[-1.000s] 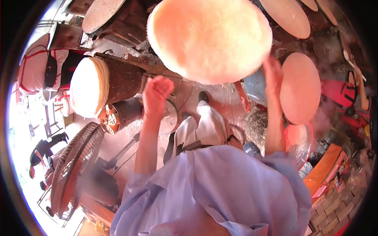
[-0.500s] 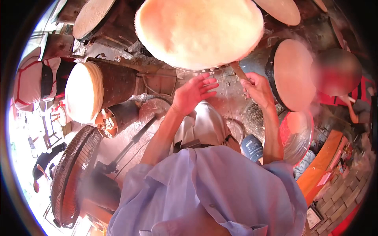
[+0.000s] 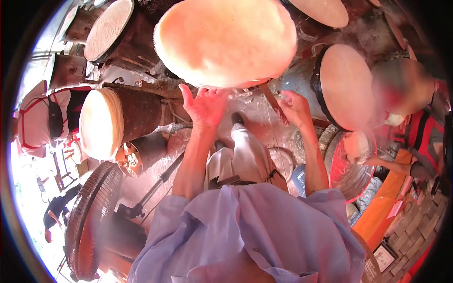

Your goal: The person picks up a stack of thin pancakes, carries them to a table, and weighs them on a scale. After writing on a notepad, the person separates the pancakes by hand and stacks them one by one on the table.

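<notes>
A large, pale, round flatbread [image 3: 226, 42] with an uneven surface fills the upper middle of the head view. My left hand [image 3: 205, 106] is open at its lower edge, palm up and thumb spread, with fingertips right at the rim. From under the flatbread's lower right side sticks a short wooden handle [image 3: 273, 104], slanting down toward me. Just right of this handle is my right hand [image 3: 297, 109], fingers loosely curled and apart from the wood. Nothing shows between its fingers.
Left stands a stack of pale round sheets [image 3: 101, 125] on a dark barrel. Other round griddle tops [image 3: 347, 87] surround me. A caged fan [image 3: 89, 221] stands lower left. At right, a person in red and black [image 3: 420, 132] reaches over a red-rimmed round tray [image 3: 335, 174].
My left hand has moved up and left to the flatbread's rim. My right hand has let go of the handle, which now slants lower. The person at right now reaches over the tray.
</notes>
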Available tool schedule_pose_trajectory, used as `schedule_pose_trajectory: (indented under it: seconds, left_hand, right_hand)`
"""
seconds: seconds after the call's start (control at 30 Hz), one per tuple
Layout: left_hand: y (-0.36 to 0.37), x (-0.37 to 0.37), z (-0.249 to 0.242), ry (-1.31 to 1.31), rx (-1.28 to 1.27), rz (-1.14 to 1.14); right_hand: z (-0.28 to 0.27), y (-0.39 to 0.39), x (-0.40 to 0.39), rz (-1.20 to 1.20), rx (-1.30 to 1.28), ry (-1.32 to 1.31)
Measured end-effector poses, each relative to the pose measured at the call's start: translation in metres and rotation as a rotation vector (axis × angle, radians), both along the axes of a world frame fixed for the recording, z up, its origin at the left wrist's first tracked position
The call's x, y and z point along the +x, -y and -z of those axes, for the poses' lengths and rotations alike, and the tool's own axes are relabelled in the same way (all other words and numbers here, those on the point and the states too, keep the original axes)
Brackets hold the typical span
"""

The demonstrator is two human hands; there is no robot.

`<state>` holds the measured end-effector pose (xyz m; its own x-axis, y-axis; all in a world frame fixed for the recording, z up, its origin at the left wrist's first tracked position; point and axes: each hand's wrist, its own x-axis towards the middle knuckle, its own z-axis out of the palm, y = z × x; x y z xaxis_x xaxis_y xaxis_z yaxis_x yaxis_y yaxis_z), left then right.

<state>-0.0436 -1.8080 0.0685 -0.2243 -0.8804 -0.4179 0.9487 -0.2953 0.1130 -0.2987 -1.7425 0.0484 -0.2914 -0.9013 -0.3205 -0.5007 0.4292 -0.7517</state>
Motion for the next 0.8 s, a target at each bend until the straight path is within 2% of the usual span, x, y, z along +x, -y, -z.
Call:
schedule_pose_trajectory:
  seconds: [0.07,0.1,0.2,0.23,0.37,0.47,0.6,0.77,0.8]
  left_hand:
    - [0.002,0.000,-0.007,0.003,-0.017,0.016]
    - [0.002,0.000,-0.011,0.006,-0.020,0.026]
    - [0.013,0.000,-0.024,0.024,-0.005,0.004]
    - [0.018,0.003,-0.025,0.004,-0.058,0.023]
    - [0.033,0.007,-0.024,-0.044,-0.205,0.066]
    - [0.040,0.014,-0.016,-0.047,-0.237,0.082]
    - [0.041,0.020,-0.018,0.010,-0.208,0.114]
    - [0.057,0.030,-0.001,0.020,-0.203,-0.015]
    - [0.060,0.031,-0.001,0.020,-0.213,-0.036]
  right_hand:
    - [0.011,0.004,0.009,0.207,-0.271,0.002]
    - [0.006,0.011,0.004,0.211,-0.163,0.129]
    - [-0.009,0.041,0.006,0.539,0.074,1.002]
    - [-0.003,0.050,0.002,0.520,0.087,1.246]
    - [-0.001,0.082,0.011,0.600,-0.014,1.648]
    - [-0.013,0.100,0.020,0.769,-0.130,1.689]
    - [-0.002,0.102,0.022,0.778,-0.208,1.687]
    - [-0.014,0.114,0.010,0.625,-0.168,1.661]
    - [-0.023,0.117,0.012,0.655,-0.141,1.626]
